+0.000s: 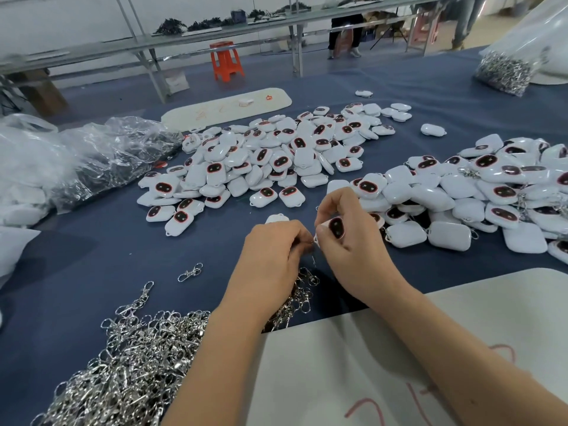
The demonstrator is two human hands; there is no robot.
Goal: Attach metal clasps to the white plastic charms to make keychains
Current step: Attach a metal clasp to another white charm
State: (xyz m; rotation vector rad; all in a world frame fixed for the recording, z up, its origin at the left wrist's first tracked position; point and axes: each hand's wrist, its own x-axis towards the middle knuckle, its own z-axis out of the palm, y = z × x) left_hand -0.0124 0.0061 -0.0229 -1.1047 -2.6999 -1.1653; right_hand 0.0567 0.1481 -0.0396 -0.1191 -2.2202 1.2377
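Left arm: bare forearm reaches in from the lower left, angled up toward the centre.
Left hand [270, 256]: back facing up, fingers curled inward, pinching something small and metallic at the fingertips.
Right arm: bare forearm enters from the lower right, angled up and left.
Right hand [347, 229]: raised just beside the left hand, thumb and curled fingers pinching a white charm [333, 227].

Even, diffuse overhead light fills the room, bright without harshness. The hands [310, 241] cast only a soft, short shadow on the blue desk [92, 241]. Small glints sparkle on the heap of metal clasps [123, 358] and on the crumpled plastic bag [116, 149]. Wide-angle distortion bends the far benches [215, 35] and stretches the edges. Detail is slightly soft throughout, softest in the corners.
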